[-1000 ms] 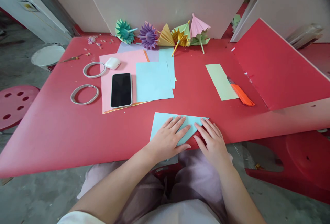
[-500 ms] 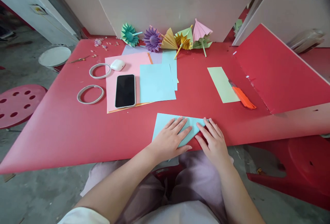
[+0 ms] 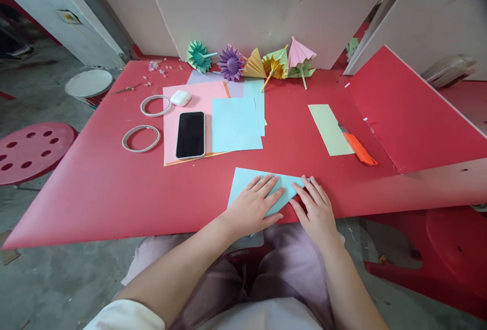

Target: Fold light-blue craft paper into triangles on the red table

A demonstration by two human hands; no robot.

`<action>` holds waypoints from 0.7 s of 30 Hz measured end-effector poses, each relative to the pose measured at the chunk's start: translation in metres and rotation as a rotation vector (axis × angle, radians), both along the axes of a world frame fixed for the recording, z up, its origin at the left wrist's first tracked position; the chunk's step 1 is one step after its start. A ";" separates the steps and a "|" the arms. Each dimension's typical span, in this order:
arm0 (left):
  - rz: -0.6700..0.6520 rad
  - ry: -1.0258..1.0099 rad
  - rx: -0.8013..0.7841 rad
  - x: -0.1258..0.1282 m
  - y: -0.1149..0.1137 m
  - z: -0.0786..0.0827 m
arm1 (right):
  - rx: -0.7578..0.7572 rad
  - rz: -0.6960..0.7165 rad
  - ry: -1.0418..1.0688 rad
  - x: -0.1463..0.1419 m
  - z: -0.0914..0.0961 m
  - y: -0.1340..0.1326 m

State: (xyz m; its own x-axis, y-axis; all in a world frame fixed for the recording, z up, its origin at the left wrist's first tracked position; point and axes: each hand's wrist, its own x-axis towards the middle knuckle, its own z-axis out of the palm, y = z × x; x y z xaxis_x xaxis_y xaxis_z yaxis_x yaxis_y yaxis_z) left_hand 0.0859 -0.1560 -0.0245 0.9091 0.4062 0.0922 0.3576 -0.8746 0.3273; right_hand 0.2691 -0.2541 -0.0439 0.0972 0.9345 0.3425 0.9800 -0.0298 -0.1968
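1. Folded light-blue paper [image 3: 241, 184]: laid on the red table [image 3: 95, 193], near its front edge.
2. Left hand [image 3: 251, 206]: spread flat upon the paper; nothing is gripped.
3. Right hand [image 3: 314, 211]: fingers extended, unclenched, fingertips rested at the paper's right-hand corner.
4. Smartphone [image 3: 190, 135]: placed on a pink sheet [image 3: 170, 132].
5. Orange utility knife [image 3: 361, 149]: set at the right edge of a pale-green paper strip [image 3: 327, 130].

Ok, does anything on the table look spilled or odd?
The bits scattered at the far left of the table look spilled. The cutter by the green paper seems left with its blade out.
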 end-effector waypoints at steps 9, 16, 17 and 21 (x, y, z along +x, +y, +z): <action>-0.001 -0.007 -0.007 0.001 0.000 0.000 | 0.014 0.021 -0.011 0.000 -0.002 -0.001; -0.003 0.014 -0.009 0.001 0.000 0.000 | -0.001 0.066 -0.046 -0.002 0.002 0.000; -0.003 0.015 -0.008 0.001 0.000 0.001 | 0.000 0.078 -0.047 -0.002 0.003 0.000; -0.001 0.015 -0.011 0.001 0.000 0.001 | -0.011 0.091 -0.054 -0.003 0.003 0.002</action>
